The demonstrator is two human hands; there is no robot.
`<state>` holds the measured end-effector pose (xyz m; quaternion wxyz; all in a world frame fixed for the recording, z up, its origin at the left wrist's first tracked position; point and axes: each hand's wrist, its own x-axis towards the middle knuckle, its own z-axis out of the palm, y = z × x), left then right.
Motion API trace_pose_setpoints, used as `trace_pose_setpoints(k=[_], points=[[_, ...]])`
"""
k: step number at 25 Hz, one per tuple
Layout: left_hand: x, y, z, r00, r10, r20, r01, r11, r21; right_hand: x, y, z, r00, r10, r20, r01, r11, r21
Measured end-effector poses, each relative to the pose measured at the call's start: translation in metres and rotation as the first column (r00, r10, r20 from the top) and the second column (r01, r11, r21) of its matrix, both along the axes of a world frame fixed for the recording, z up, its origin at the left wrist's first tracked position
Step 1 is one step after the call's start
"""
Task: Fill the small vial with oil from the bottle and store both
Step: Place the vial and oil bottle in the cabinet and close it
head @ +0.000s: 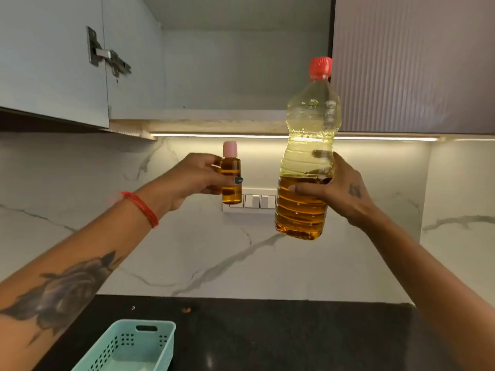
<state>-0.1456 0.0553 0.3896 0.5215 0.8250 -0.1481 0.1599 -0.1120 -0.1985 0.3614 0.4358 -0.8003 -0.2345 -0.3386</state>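
Amber oil in vial (pixel 231 183), bottle (pixel 308 162)

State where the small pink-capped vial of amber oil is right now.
In the head view, the small pink-capped vial of amber oil is held up left of centre in the left hand, before the marble wall, beside the large red-capped plastic oil bottle.

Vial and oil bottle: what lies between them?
In the head view, no object; the vial and oil bottle are apart, with only marble backsplash and wall switches behind.
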Motion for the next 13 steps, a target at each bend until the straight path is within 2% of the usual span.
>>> trace_pose_setpoints(k=[7,13], points=[[-0.012,0.013,0.099,0.996,0.024,0.088,-0.022,0.999,-0.022,-0.007,0.017,0.103,0.978,0.171,0.122,-0.172,0.985,-0.001],[0.006,0.032,0.163,0.991,0.05,0.127,-0.04,0.996,-0.078,0.016,0.036,0.18,0.97,0.154,0.189,-0.159,0.987,0.008]])
